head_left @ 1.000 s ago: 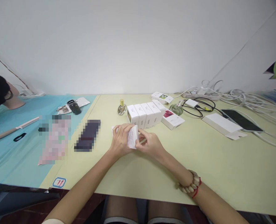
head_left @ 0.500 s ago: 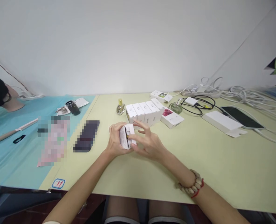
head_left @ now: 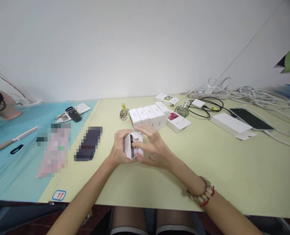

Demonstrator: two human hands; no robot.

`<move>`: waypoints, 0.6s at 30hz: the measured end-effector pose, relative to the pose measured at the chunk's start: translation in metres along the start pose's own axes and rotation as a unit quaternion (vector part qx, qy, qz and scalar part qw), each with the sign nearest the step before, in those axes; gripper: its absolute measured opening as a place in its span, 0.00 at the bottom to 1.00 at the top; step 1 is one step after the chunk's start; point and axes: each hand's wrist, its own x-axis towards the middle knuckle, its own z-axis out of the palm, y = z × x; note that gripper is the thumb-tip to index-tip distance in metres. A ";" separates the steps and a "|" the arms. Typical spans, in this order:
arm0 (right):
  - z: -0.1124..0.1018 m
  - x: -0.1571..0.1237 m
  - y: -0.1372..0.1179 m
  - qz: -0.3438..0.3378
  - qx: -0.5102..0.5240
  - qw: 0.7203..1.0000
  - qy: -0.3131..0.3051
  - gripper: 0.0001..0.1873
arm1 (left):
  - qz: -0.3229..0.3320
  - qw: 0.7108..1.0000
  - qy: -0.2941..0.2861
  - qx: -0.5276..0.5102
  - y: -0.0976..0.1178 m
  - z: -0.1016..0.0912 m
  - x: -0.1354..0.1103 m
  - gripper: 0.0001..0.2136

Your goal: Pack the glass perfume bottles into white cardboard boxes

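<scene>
My left hand [head_left: 119, 147] is wrapped round a small white box [head_left: 127, 147], whose end is open towards me with its flaps spread. A bit of gold, which looks like a bottle cap, shows inside; most of what the box holds is hidden. My right hand [head_left: 157, 148] bends round the box's right side. Its index finger reaches into the opening at the gold piece, and the thumb lies at the lower edge. Just beyond stand several closed white boxes [head_left: 150, 116] in a row. To their left is a glass perfume bottle [head_left: 123, 113] with a gold cap.
Opened white cartons [head_left: 178, 120], a green glass bottle [head_left: 183, 110], black and white cables and a phone [head_left: 251, 119] lie on the right. A blurred dark item [head_left: 88, 143], a black jar [head_left: 73, 114] and a mannequin head [head_left: 6, 104] are on the left.
The view has shifted slightly. My right index finger has gone a little deeper into the box, and less of the gold piece shows.
</scene>
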 end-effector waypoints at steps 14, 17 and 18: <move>0.001 0.000 -0.004 0.042 0.012 0.999 0.016 0.09 | -0.041 0.998 0.016 -0.040 -0.013 -0.006 -0.001 0.43; 0.000 0.000 -0.006 0.031 0.026 0.999 0.029 0.09 | -0.030 0.999 0.020 -0.039 -0.014 -0.007 -0.002 0.43; -0.001 0.000 -0.007 0.032 0.031 0.998 0.034 0.08 | -0.025 0.999 0.020 -0.038 -0.014 -0.006 -0.002 0.43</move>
